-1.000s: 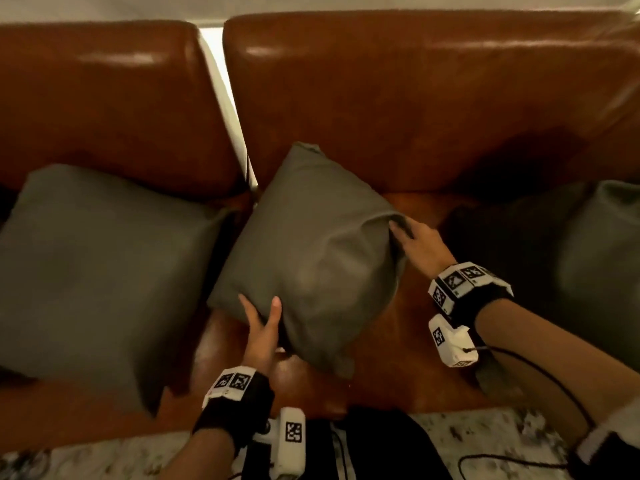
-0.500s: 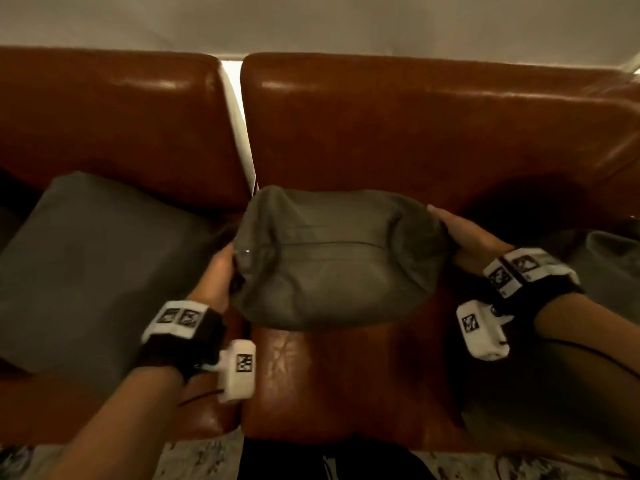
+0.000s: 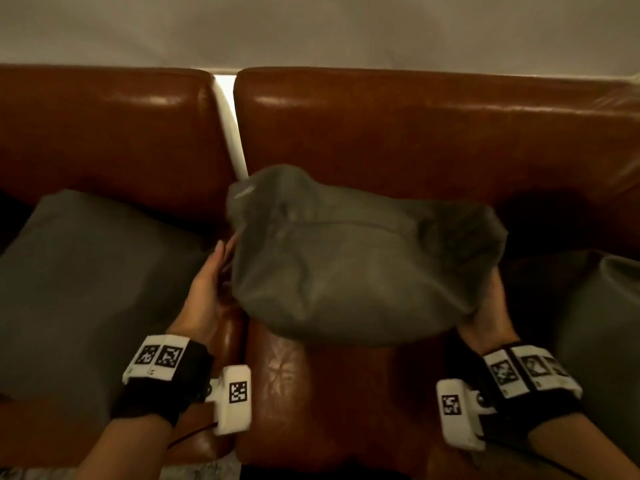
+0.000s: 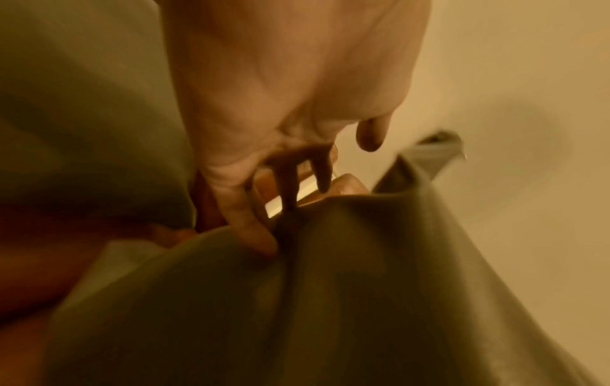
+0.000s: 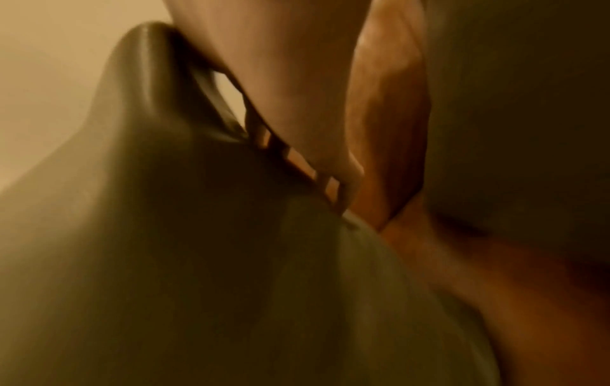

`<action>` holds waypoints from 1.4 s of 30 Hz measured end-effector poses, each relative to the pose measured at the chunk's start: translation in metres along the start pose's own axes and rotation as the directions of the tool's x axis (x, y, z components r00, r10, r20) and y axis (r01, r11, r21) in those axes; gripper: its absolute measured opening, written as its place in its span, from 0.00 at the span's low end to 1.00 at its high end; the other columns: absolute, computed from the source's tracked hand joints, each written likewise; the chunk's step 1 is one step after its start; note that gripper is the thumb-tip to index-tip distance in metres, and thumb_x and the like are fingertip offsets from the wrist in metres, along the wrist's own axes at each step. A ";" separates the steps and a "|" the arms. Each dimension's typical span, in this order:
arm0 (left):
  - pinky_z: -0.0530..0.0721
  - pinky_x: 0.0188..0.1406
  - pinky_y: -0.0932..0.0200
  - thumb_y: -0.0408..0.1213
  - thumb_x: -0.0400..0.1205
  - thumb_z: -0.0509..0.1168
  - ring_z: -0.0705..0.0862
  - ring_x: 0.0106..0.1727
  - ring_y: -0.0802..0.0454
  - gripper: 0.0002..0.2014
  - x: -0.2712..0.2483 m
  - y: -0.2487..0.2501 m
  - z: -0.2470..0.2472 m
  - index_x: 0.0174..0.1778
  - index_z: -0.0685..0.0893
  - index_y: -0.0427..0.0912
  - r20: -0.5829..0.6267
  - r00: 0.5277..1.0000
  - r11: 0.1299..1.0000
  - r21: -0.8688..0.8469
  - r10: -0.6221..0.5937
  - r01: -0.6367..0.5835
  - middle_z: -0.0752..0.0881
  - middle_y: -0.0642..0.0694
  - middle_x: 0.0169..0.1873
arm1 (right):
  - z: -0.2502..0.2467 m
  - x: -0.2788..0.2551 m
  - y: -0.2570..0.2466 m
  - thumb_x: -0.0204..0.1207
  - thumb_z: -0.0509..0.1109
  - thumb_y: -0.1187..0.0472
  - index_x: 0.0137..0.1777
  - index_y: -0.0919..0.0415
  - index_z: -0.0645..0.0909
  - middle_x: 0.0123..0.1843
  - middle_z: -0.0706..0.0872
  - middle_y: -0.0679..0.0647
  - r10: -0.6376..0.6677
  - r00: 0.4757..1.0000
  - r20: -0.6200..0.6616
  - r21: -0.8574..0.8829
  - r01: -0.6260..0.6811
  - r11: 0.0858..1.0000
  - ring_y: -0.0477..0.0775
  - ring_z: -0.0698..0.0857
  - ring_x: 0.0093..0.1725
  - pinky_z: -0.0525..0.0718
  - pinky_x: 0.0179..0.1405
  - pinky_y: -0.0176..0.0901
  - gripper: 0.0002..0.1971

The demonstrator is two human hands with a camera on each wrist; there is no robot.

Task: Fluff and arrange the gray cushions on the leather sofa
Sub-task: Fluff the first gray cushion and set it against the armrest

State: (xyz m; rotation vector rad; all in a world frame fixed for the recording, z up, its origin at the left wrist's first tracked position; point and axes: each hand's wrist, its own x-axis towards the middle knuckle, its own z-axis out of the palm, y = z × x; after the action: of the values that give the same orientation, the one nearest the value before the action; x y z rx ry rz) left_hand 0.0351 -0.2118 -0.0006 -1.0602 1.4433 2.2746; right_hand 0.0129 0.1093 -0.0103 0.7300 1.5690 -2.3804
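Observation:
The middle gray cushion hangs just above the brown leather sofa, squashed sideways between my two hands. My left hand presses flat against its left end, thumb pointing up. In the left wrist view the left hand has spread, fairly straight fingers dug into the fabric of the cushion. My right hand pushes on the cushion's lower right end, its fingers hidden below. In the right wrist view the right hand lies palm-on against the cushion.
A second gray cushion leans on the left seat, close to my left wrist. A third cushion sits at the right edge. Bare leather seat shows under the held cushion. A pale wall rises behind the backrests.
The cushion went from standing on a corner to lying sideways between my hands. Since half a second ago its left corner has risen and both hands have drawn nearer to me.

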 end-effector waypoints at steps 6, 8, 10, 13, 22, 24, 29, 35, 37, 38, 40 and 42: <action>0.83 0.53 0.61 0.75 0.74 0.55 0.88 0.55 0.59 0.34 0.037 -0.032 0.035 0.66 0.83 0.56 0.031 0.999 0.994 0.109 -0.024 0.020 0.89 0.54 0.59 | -0.003 0.033 -0.003 0.78 0.50 0.27 0.71 0.46 0.79 0.63 0.88 0.50 0.020 0.998 -0.066 -0.014 -0.021 1.000 0.56 0.83 0.67 0.77 0.63 0.47 0.34; 0.80 0.60 0.57 0.77 0.67 0.59 0.84 0.62 0.56 0.44 0.039 -0.036 0.040 0.74 0.78 0.53 -0.021 0.999 0.993 0.116 -0.035 0.037 0.85 0.54 0.66 | 0.009 0.036 0.000 0.81 0.48 0.32 0.64 0.46 0.83 0.63 0.89 0.47 0.026 1.000 0.018 -0.057 -0.025 0.998 0.49 0.86 0.64 0.84 0.55 0.42 0.29; 0.74 0.73 0.50 0.79 0.62 0.63 0.78 0.72 0.54 0.50 0.043 -0.037 0.035 0.79 0.72 0.55 -0.037 0.999 0.989 0.147 -0.001 0.006 0.78 0.54 0.75 | 0.013 0.038 -0.001 0.82 0.50 0.35 0.64 0.48 0.83 0.63 0.89 0.47 0.020 0.998 0.065 -0.038 -0.018 0.999 0.46 0.87 0.63 0.86 0.54 0.40 0.26; 0.70 0.78 0.44 0.75 0.64 0.68 0.76 0.74 0.55 0.47 0.047 -0.036 0.034 0.80 0.68 0.62 0.023 0.999 0.978 0.207 0.035 -0.039 0.76 0.57 0.76 | 0.010 0.047 0.003 0.72 0.69 0.33 0.78 0.52 0.72 0.72 0.82 0.51 -0.050 0.998 0.024 -0.114 0.053 0.992 0.52 0.82 0.71 0.76 0.72 0.54 0.38; 0.77 0.74 0.45 0.70 0.56 0.78 0.83 0.68 0.53 0.41 0.060 -0.056 0.023 0.67 0.81 0.64 -0.080 0.987 0.964 0.239 0.138 -0.116 0.86 0.56 0.66 | 0.007 0.050 0.018 0.50 0.82 0.34 0.66 0.39 0.80 0.66 0.86 0.46 -0.082 0.994 -0.071 -0.174 0.068 0.982 0.50 0.84 0.66 0.78 0.70 0.54 0.40; 0.78 0.72 0.47 0.68 0.59 0.78 0.84 0.67 0.54 0.38 0.052 -0.060 0.020 0.66 0.82 0.62 -0.077 0.979 0.956 0.241 0.188 -0.165 0.87 0.57 0.64 | 0.002 0.040 0.022 0.52 0.81 0.33 0.67 0.40 0.80 0.67 0.86 0.46 -0.120 0.990 -0.079 -0.199 0.102 0.975 0.49 0.83 0.67 0.78 0.69 0.52 0.39; 0.74 0.74 0.55 0.63 0.69 0.74 0.78 0.72 0.60 0.38 0.050 -0.062 0.027 0.76 0.73 0.61 0.016 0.969 0.924 0.296 0.247 -0.240 0.80 0.60 0.71 | -0.004 0.041 0.030 0.60 0.77 0.36 0.74 0.50 0.76 0.67 0.85 0.46 -0.159 0.983 -0.093 -0.245 0.132 0.961 0.47 0.83 0.66 0.79 0.65 0.44 0.41; 0.64 0.82 0.50 0.67 0.66 0.73 0.69 0.79 0.57 0.51 0.064 -0.039 0.028 0.84 0.59 0.61 0.111 0.987 0.899 0.410 0.117 -0.153 0.69 0.58 0.80 | -0.003 0.057 0.023 0.50 0.80 0.29 0.78 0.46 0.71 0.71 0.82 0.45 -0.099 0.994 -0.056 -0.342 0.074 0.937 0.47 0.81 0.68 0.77 0.68 0.47 0.53; 0.66 0.81 0.48 0.61 0.71 0.74 0.71 0.78 0.53 0.44 0.058 -0.033 0.023 0.82 0.63 0.59 0.087 0.993 0.901 0.418 0.084 -0.113 0.72 0.55 0.78 | -0.008 0.054 0.016 0.50 0.81 0.31 0.78 0.44 0.71 0.69 0.83 0.43 -0.105 0.994 -0.040 -0.361 0.083 0.929 0.46 0.82 0.67 0.77 0.68 0.47 0.53; 0.67 0.80 0.48 0.58 0.73 0.73 0.73 0.76 0.52 0.40 0.053 -0.031 0.020 0.81 0.66 0.58 0.066 0.995 0.895 0.434 0.081 -0.102 0.75 0.54 0.76 | -0.009 0.050 0.012 0.52 0.81 0.34 0.78 0.44 0.71 0.69 0.83 0.42 -0.105 0.994 -0.030 -0.370 0.086 0.925 0.45 0.82 0.66 0.78 0.67 0.47 0.50; 0.70 0.78 0.46 0.60 0.71 0.75 0.76 0.74 0.50 0.39 0.041 -0.028 0.011 0.78 0.71 0.58 0.047 0.994 0.871 0.480 0.095 -0.106 0.78 0.52 0.74 | -0.008 0.044 0.002 0.61 0.79 0.40 0.79 0.43 0.69 0.70 0.83 0.43 -0.134 0.991 -0.003 -0.397 0.122 0.910 0.45 0.82 0.67 0.78 0.68 0.48 0.44; 0.72 0.76 0.49 0.59 0.70 0.75 0.76 0.71 0.53 0.39 0.028 -0.024 0.000 0.78 0.72 0.57 0.076 0.991 0.849 0.511 0.113 -0.136 0.78 0.53 0.72 | -0.003 0.039 -0.010 0.69 0.77 0.45 0.81 0.43 0.64 0.75 0.78 0.47 -0.197 0.980 -0.035 -0.428 0.164 0.889 0.49 0.79 0.72 0.77 0.70 0.51 0.40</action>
State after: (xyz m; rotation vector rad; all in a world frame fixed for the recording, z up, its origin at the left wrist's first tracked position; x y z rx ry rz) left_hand 0.0278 -0.2049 -0.0362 -0.7587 1.9968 1.7940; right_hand -0.0238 0.1201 -0.0226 0.6071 2.1759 -2.0231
